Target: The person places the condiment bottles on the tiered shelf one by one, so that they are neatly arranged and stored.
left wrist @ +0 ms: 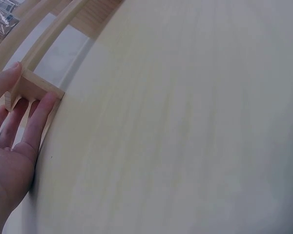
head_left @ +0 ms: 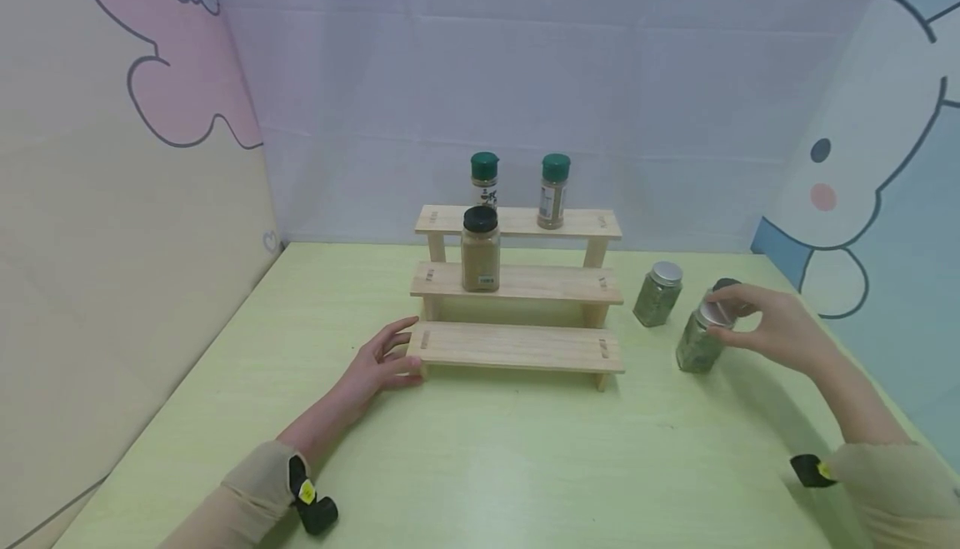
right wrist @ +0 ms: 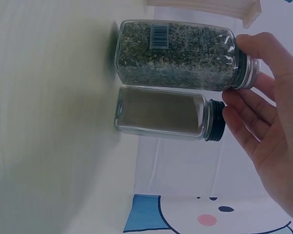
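A three-tier wooden rack (head_left: 517, 345) stands mid-table. At the left end of its lowest shelf, my left hand (head_left: 382, 361) grips it; in the left wrist view, thumb and fingers straddle the board's end (left wrist: 36, 85). On the right, my right hand (head_left: 780, 328) pinches a silver-lidded glass jar of green dried herbs (head_left: 699, 341) by its lid and neck. Right beside that jar is a dark-lidded jar of brownish powder (right wrist: 161, 111), its lid close to my fingertips and mostly hidden from the head view.
Another silver-lidded herb jar (head_left: 658, 295) stands right of the rack. A black-lidded powder jar (head_left: 480, 253) occupies the middle shelf. Two green-capped shakers, one left (head_left: 484, 170) and one right (head_left: 553, 191), stand on top. A fabric backdrop (head_left: 525, 99) rises behind the table.
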`<state>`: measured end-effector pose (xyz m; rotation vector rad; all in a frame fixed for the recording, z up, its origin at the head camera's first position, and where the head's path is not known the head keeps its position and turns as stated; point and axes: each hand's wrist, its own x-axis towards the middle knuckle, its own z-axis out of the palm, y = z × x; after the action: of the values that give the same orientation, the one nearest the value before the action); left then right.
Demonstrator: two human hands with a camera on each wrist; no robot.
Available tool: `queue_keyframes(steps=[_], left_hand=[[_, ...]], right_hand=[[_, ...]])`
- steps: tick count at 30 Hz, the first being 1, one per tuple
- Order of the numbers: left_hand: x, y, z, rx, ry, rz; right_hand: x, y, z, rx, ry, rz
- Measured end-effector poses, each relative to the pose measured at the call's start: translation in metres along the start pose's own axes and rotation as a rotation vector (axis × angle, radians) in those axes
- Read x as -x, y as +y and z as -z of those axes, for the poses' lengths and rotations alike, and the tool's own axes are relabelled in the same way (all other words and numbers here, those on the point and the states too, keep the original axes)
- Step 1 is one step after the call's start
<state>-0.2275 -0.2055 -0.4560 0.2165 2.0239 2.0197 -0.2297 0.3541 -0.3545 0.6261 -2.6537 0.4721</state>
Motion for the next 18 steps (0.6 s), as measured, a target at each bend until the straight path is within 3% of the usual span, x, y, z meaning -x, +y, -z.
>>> queue_keyframes(steps=[5, 18], left_hand=[[-0.001, -0.001, 0.000, -0.001, 0.000, -0.001], [0.001, 0.002, -0.002, 0.011, 0.012, 0.000]], right_hand=[[-0.011, -0.005, 0.010, -0.023, -0.012, 0.035], [-0.038, -0.031, 0.044, 0.005, 0.020, -0.002]])
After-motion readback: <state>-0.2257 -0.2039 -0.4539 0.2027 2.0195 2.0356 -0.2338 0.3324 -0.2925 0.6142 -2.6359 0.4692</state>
